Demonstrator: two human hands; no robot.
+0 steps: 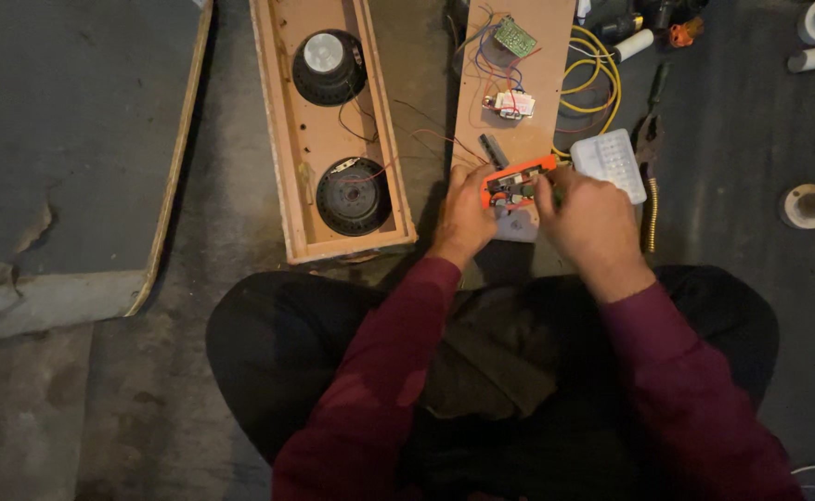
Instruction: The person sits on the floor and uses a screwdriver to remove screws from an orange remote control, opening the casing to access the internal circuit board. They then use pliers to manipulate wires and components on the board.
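I sit cross-legged on the floor in dark red sleeves. My left hand (464, 218) grips the left end of a small orange-framed circuit module (516, 182). My right hand (586, 221) pinches at the module's right side with its fingertips, which hide part of it. The module lies over the near end of a narrow wooden board (519, 79) that carries a green circuit board (514, 37), a small white part (513, 105) and red and blue wires.
A long wooden speaker box (282, 130) with two round speakers lies to the left. A white plastic tray (611, 163), coiled yellow wire (598, 79), pliers (650, 139) and white pipe pieces (811, 204) lie to the right. A flat panel (64, 139) is at far left.
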